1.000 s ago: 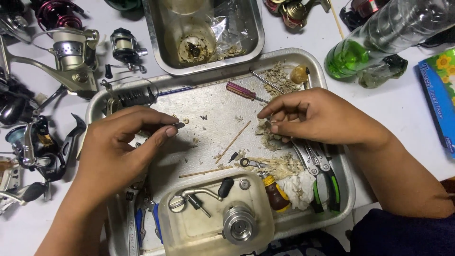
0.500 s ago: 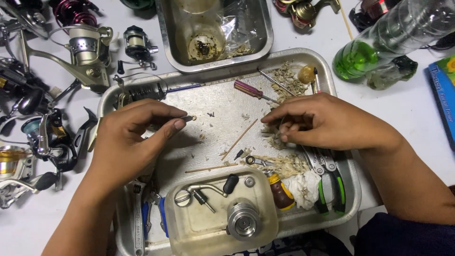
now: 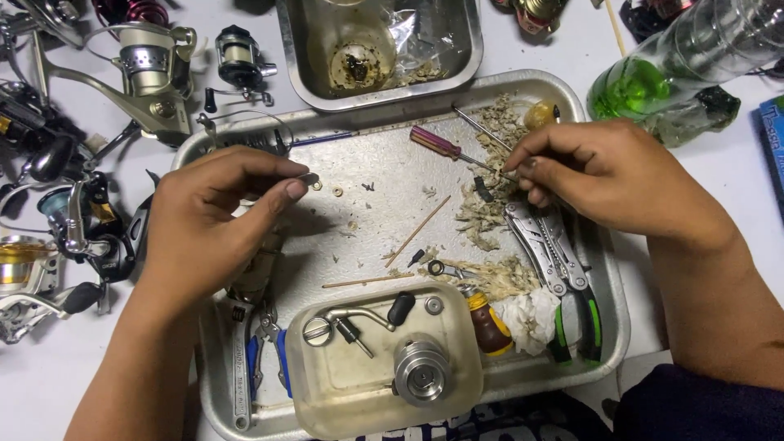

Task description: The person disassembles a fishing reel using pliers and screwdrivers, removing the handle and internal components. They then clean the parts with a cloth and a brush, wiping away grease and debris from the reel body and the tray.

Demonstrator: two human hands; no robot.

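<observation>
The large tray is dull, brushed metal, scuffed and speckled with grime. The smaller tray at the table's far edge is the same matt metal, holding crinkled clear plastic film. The table looks smooth and white. The screwdriver has a glossy, translucent red plastic handle and a thin steel shaft. The pliers show bare satin metal with shiny green and black plastic handles. The toothpick is pale, raw wood. The tub is cloudy, yellowed plastic; the spool inside gleams as polished metal. The bottle is clear glossy green plastic. The tissue is soft, crumpled white paper.
</observation>
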